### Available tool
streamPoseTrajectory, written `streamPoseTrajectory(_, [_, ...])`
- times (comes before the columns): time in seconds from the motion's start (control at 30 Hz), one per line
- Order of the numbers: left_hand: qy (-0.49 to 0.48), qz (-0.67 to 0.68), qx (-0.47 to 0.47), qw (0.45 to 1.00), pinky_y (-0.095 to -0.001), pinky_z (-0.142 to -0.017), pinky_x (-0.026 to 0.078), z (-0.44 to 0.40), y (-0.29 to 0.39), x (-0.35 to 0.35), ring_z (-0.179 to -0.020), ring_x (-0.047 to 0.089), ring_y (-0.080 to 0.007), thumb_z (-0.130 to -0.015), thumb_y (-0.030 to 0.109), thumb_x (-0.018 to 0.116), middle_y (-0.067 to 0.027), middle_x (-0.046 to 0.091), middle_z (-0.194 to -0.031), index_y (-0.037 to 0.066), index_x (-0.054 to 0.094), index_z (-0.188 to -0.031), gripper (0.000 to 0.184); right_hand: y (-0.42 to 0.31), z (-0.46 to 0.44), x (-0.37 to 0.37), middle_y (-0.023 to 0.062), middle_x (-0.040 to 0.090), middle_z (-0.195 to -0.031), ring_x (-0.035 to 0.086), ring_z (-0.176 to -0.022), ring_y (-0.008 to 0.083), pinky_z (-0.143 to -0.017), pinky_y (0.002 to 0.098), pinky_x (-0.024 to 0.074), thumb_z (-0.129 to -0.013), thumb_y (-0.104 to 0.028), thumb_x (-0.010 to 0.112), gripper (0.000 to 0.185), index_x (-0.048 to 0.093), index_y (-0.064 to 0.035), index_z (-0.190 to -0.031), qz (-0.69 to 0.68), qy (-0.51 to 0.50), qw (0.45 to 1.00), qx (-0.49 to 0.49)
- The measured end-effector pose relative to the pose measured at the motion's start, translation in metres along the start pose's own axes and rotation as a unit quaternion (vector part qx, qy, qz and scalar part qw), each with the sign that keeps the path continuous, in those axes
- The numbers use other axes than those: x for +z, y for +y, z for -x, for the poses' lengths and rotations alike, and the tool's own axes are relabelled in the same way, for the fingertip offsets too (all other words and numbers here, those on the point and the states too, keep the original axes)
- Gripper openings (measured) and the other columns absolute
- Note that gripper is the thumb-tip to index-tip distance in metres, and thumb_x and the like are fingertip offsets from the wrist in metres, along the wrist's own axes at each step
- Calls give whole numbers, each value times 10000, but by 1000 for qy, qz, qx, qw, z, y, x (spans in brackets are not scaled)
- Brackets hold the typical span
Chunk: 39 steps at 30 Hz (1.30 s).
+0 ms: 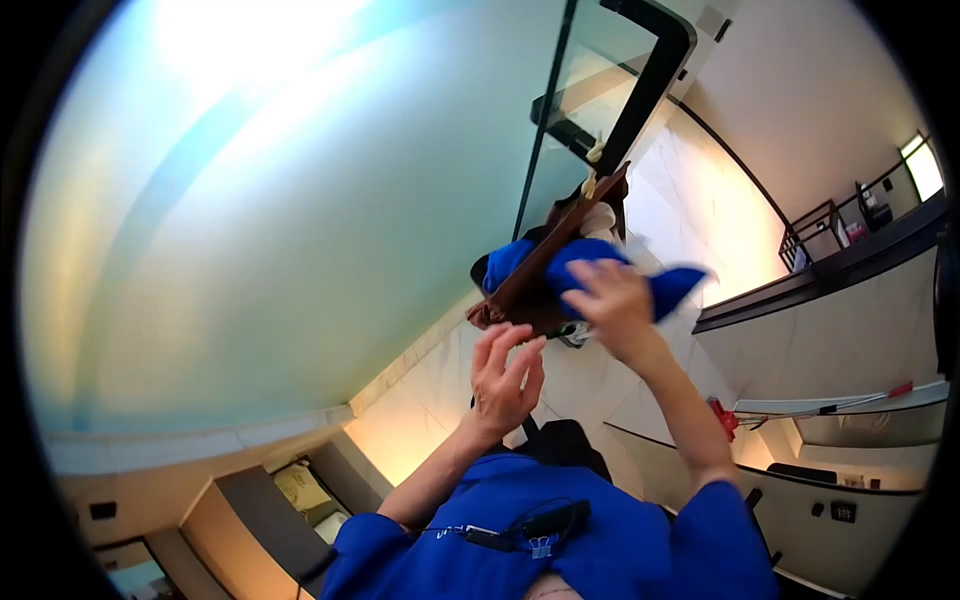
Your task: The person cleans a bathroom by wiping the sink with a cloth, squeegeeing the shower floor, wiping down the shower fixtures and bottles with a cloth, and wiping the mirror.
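Observation:
A brown bag [535, 272] hangs from a light knotted rope [592, 168] beside the glass door's black handle. Blue cloth [510, 265] and a pale, whitish cloth [598, 220] show inside its mouth. Another blue cloth [680, 290] lies across the bag's near side, its pointed end out to the right and blurred. Over this cloth is my right hand [612, 305], fingers spread and slightly smeared by motion. My left hand [505, 380] is at the bag's lower edge, its bent fingers apart; nothing shows in it.
A large frosted glass panel [250, 250] fills the left. To the right are a marble-like wall [720, 190], a dark ledge [820, 275] and a black rack [815, 235]. A red-ended tool with a long handle [722, 418] lies at the lower right. Dark cabinetry [275, 525] stands lower left.

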<state>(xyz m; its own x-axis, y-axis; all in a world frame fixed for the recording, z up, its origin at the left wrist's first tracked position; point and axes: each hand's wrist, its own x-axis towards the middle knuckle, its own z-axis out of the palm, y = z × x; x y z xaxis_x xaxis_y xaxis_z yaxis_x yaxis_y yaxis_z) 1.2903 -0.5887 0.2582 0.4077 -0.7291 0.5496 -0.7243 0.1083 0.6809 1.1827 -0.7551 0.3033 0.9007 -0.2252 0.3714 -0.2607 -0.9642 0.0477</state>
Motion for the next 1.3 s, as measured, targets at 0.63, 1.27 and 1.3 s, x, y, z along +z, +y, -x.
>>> streamPoseTrajectory(0.63, [-121, -321, -366, 865, -406, -617, 490, -178, -25, 141, -708, 624, -314, -696, 443, 687, -134, 627, -725, 79, 649, -822, 388, 175, -114, 79, 130, 526, -611, 491, -510, 194, -498, 336, 403, -935, -180, 437, 202, 533, -15, -998, -690, -96, 717, 7])
streamPoseTrajectory(1.27, [-132, -273, -261, 916, -404, -674, 492, -156, -26, 155, -799, 629, -308, -707, 246, 672, -134, 621, -760, 47, 579, -804, 240, 201, -107, 105, 53, 598, -706, 537, -521, 88, -470, 206, 404, -905, -235, 491, 262, 587, 4, -956, -772, -153, 593, 170])
streamPoseTrajectory(1.3, [-155, -259, -254, 919, -408, -681, 491, -151, -22, 151, -808, 627, -309, -714, 274, 671, -140, 621, -777, 49, 575, -827, 269, 206, -100, 94, 47, 600, -698, 555, -549, 93, -504, 208, 426, -904, -218, 502, 241, 591, 1, -953, -732, -193, 637, 143])
